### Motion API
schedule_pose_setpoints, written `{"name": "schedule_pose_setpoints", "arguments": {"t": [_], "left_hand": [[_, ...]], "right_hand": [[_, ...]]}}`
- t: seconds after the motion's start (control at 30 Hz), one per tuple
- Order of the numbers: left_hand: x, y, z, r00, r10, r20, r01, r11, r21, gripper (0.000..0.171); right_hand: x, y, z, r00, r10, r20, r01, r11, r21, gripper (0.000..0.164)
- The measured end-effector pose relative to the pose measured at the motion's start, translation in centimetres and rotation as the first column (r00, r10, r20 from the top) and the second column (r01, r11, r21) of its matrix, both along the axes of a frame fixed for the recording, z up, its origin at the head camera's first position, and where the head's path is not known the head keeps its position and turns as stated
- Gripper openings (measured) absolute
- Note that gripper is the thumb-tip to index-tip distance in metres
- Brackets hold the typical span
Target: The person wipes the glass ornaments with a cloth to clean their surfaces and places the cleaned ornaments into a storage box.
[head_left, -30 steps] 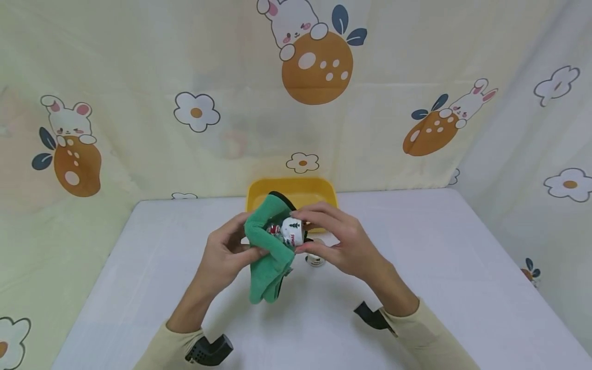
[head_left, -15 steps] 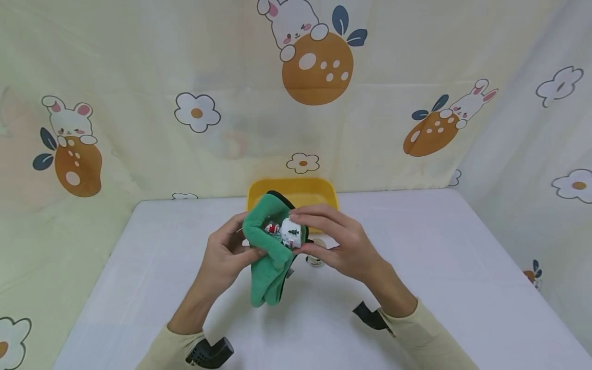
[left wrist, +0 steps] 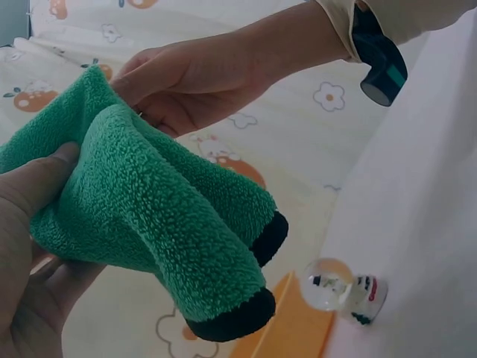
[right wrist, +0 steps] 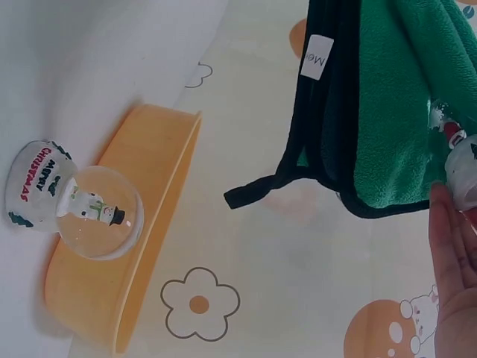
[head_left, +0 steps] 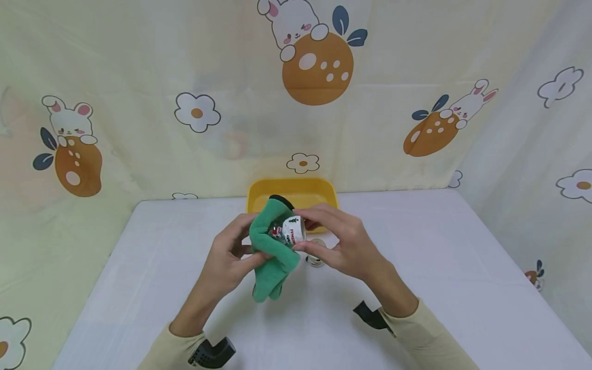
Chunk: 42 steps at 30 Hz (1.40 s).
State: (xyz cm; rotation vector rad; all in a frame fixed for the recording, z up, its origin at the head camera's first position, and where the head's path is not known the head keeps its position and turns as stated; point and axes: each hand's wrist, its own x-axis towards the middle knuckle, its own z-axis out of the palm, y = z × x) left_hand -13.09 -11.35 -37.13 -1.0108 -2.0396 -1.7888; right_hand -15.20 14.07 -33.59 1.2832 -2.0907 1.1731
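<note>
A green terry cloth with a dark trim is draped round the glass ball of a snow globe, which lies sideways above the table. My left hand grips the cloth against the ball, thumb on the near side. My right hand pinches the globe's white printed base between fingers and thumb. A small red and white figure shows inside the glass, partly covered by the cloth. In the right wrist view a second snow globe, with a snowman inside and "Merry Christmas" on its base, stands upright on the table.
Behind the hands a yellow tray sits at the table's back edge, close behind the standing snow globe. A patterned curtain hangs behind the white-covered table. The cloth's hanging loop dangles free.
The held snow globe has turned a little in the fingers, so its lettering shows again. The cloth and left hand have shifted slightly right; the right hand has hardly moved.
</note>
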Motion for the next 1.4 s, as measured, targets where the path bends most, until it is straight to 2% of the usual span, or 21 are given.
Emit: {"name": "schedule_pose_setpoints", "arguments": {"t": [0.13,0.3,0.43,0.57,0.7,0.93,1.07,1.23,1.4], "left_hand": [[0.0,0.0,0.0,0.999,0.032,-0.036,-0.033,0.999,-0.024,0.064],[0.0,0.1,0.0,0.992,0.071,-0.100,-0.078,0.995,-0.067,0.067],[0.0,0.1,0.0,0.985,0.097,-0.146,-0.114,0.987,-0.110,0.068],[0.0,0.0,0.0,0.981,0.118,-0.151,-0.140,0.979,-0.145,0.067],[0.0,-0.1,0.0,0.986,0.113,-0.123,-0.129,0.984,-0.126,0.065],[-0.1,-0.2,0.0,1.000,0.019,-0.010,-0.019,1.000,-0.003,0.061],[-0.1,-0.3,0.2,0.999,-0.007,0.035,0.006,1.000,0.030,0.058],[0.0,-0.5,0.3,0.996,-0.039,0.081,0.032,0.996,0.080,0.056],[-0.1,-0.6,0.3,0.989,-0.063,0.133,0.048,0.992,0.116,0.054]], "right_hand": [[-0.1,0.0,-0.2,1.000,-0.018,0.021,0.018,1.000,-0.006,0.047],[-0.1,0.0,-0.4,0.994,-0.037,0.102,0.039,0.999,-0.012,0.034],[-0.2,-0.1,-0.4,0.990,-0.054,0.130,0.056,0.998,-0.014,0.034],[-0.3,-0.1,-0.4,0.991,-0.047,0.123,0.047,0.999,0.003,0.037],[-0.3,0.0,-0.4,0.996,-0.029,0.087,0.026,0.999,0.032,0.040],[-0.5,0.3,-0.3,1.000,0.029,0.009,-0.029,0.997,0.074,0.049],[-0.7,0.3,-0.2,0.996,0.066,-0.061,-0.061,0.995,0.080,0.051],[-0.9,0.2,-0.2,0.980,0.104,-0.172,-0.090,0.992,0.085,0.048],[-1.2,0.1,-0.2,0.970,0.124,-0.209,-0.119,0.992,0.035,0.040]]}}
